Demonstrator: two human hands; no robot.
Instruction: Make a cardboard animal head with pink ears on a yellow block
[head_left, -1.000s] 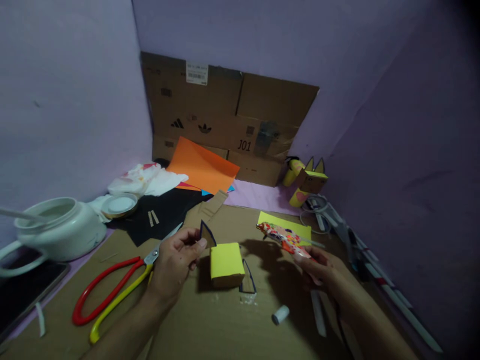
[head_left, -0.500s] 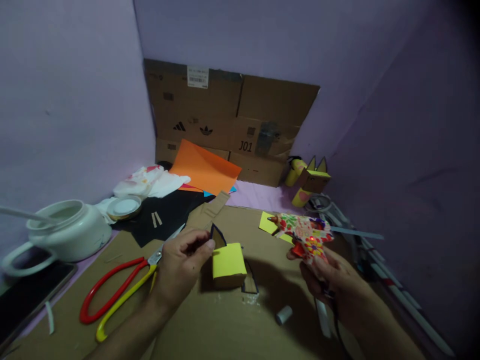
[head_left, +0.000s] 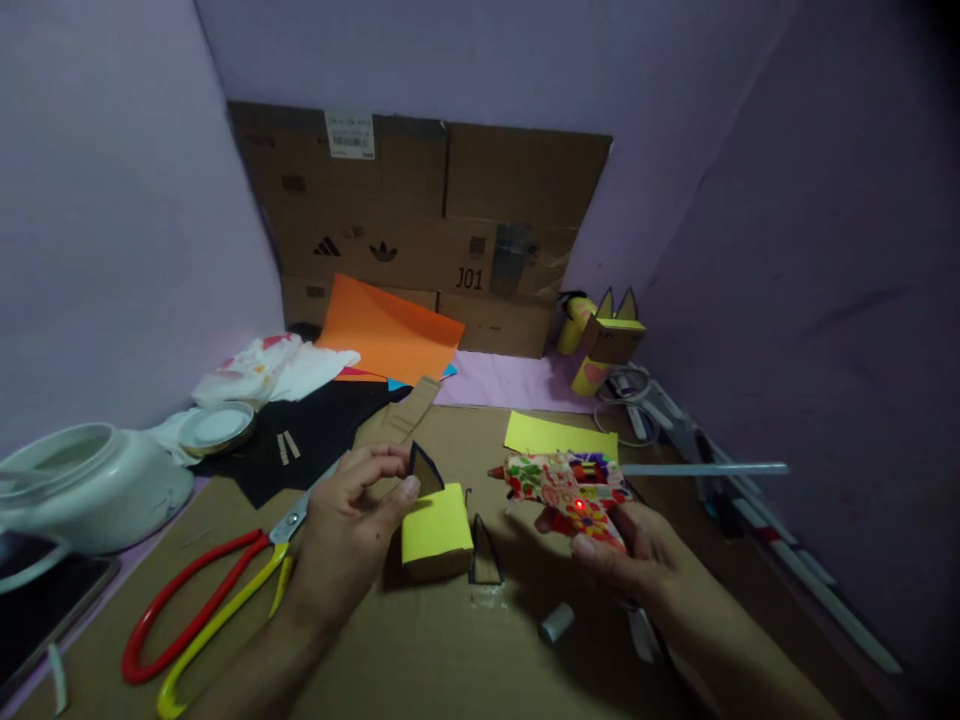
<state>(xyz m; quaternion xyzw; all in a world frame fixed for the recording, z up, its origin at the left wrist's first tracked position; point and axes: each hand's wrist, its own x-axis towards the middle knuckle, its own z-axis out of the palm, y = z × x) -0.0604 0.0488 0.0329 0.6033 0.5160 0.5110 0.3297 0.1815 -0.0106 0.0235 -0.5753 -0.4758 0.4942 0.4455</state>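
My left hand point(head_left: 358, 515) is beside a small box with a yellow paper top point(head_left: 436, 522), its thumb and fingers apart. Right at its fingertips, a pointed cardboard ear piece with a dark outline point(head_left: 425, 469) stands up at the box's back left edge. In my right hand point(head_left: 626, 550) is a glue gun covered in a floral pattern point(head_left: 562, 484). Its nozzle points left and a glue stick point(head_left: 705, 469) juts from its back; a small red light glows on it. A second pointed ear piece point(head_left: 486, 556) lies right of the box.
Red and yellow handled scissors point(head_left: 279, 552) lie at left, near a white pot point(head_left: 142, 490). A short grey-white cylinder point(head_left: 557, 622) lies in front. Yellow paper point(head_left: 559, 436), orange paper point(head_left: 390, 335) and a yellow-and-brown cardboard animal figure point(head_left: 616, 340) are farther back.
My left thumb and fingers have opened slightly away from the ear piece, which stays upright on the box. The glue gun has come left, nearer the box. The view has shifted right.
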